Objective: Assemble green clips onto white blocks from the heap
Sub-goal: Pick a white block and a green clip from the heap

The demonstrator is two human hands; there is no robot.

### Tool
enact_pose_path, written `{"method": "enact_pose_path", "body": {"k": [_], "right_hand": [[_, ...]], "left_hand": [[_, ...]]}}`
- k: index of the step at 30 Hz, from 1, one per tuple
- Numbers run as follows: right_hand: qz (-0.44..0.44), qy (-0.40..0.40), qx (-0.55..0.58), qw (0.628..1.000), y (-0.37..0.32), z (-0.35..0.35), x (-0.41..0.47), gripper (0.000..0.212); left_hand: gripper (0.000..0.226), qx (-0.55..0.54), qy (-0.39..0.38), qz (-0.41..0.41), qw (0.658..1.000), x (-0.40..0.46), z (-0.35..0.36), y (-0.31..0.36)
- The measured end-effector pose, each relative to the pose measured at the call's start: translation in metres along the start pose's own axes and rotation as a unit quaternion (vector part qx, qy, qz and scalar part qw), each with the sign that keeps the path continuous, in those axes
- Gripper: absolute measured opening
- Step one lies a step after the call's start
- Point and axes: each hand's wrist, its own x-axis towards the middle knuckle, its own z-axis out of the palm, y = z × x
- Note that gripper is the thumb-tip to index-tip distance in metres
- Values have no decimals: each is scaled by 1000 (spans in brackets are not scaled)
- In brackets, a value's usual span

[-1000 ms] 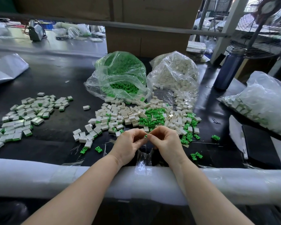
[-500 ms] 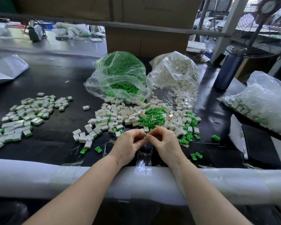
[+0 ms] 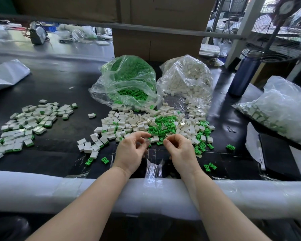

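Left hand [image 3: 129, 152] pinches a small blurred piece, right hand's [image 3: 180, 150] grip unclear; next, seating clip in block over the heap [image 3: 146, 124].

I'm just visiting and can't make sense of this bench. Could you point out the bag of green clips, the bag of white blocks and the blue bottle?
Bag of green clips [image 3: 127, 80]: head view, on its clear front.
Bag of white blocks [image 3: 188, 79]: head view, mid-bag.
Blue bottle [image 3: 242, 73]: head view, its body.
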Motion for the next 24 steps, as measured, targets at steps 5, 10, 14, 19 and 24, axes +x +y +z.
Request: {"method": "enact_pose_path", "body": {"k": [5, 10, 14, 19, 24], "right_hand": [[-4, 15, -35, 999, 1, -2, -1, 15], [-3, 18, -45, 999, 1, -2, -1, 15], [1, 34, -71, 997, 3, -2, 1, 17], [11, 46, -126, 991, 4, -1, 3, 9], [-18, 42, -205, 978, 5, 1, 2, 14]], "left_hand": [[25, 47, 128, -5, 991, 4, -5, -1], [33, 130, 138, -17, 982, 3, -5, -1], [42, 183, 108, -56, 976, 5, -4, -4], [45, 266, 59, -78, 959, 6, 1, -7], [45, 348, 45, -12, 936, 4, 3, -7]]}}
